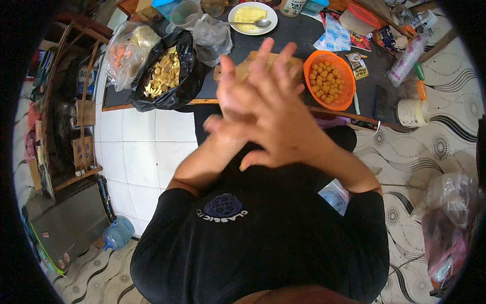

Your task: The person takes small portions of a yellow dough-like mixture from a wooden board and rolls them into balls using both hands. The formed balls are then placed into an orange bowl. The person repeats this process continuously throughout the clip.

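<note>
My left hand and my right hand are crossed over each other above the table's front edge, palms close together. Fingers on both are spread, and motion blurs them. Whether something lies between the palms is hidden. Just beyond the hands is a wooden board, partly covered by them. To the right of it, an orange plastic bowl holds several small round yellow-orange balls. At the back, a white plate bears a pale yellow spread and a metal spoon.
On the left, a black plastic bag holds yellowish peelings, beside a clear bag of vegetables. Crumpled clear plastic lies near a plastic measuring jug. Packets, a red-lidded container and a cream cup stand right.
</note>
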Available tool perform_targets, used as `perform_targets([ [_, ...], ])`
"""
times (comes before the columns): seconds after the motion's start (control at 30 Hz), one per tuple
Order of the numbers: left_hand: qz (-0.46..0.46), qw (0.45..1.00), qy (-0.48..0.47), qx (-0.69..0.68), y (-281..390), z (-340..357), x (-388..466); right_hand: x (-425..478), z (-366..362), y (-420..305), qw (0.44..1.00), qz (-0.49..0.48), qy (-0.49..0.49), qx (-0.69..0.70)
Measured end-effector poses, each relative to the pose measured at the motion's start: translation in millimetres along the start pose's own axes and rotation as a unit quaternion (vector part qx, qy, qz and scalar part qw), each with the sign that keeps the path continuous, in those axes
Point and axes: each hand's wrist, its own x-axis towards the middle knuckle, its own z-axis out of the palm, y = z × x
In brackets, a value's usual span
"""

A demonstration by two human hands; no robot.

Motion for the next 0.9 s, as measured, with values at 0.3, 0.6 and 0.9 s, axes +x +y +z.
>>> perform_targets([
  [0.3,-0.025,0.996,0.009,0.080,-29,13,5,21,-9,17,0.999,0.015,0.030,0.021],
  [0.6,-0.054,0.971,-0.002,-0.234,-6,14,3,10,-27,47,0.995,0.054,0.077,-0.042],
  [0.9,-0.012,0.999,-0.038,-0.020,1,8,9,8,-10,4,0.998,-0.060,-0.013,-0.002],
])
